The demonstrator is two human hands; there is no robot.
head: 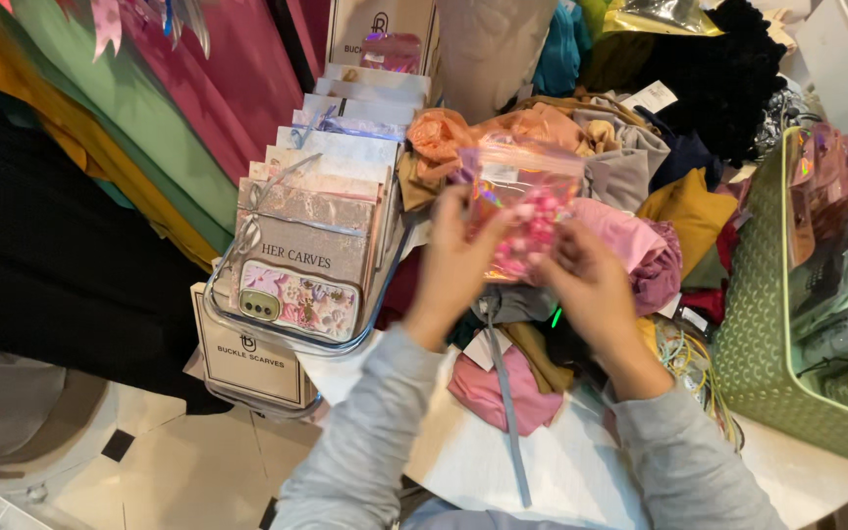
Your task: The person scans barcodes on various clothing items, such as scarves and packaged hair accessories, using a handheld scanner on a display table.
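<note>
Both my hands hold up a small clear shiny zip bag (522, 201) with pink beads or small pink pieces inside. My left hand (455, 260) grips its left edge, and my right hand (581, 280) pinches its lower right side. Grey sleeves cover both my forearms. Beneath the bag lies a heap of folded scarves (630, 177) in orange, grey, mustard, pink and mauve on a white round table (473, 451).
A clear bin (296, 329) of flat patterned packets stands at the left, with a phone in a floral case at its front. A green woven basket (763, 334) of shiny packets sits at the right. Hanging cloths fill the upper left; black fabric lies at the upper right.
</note>
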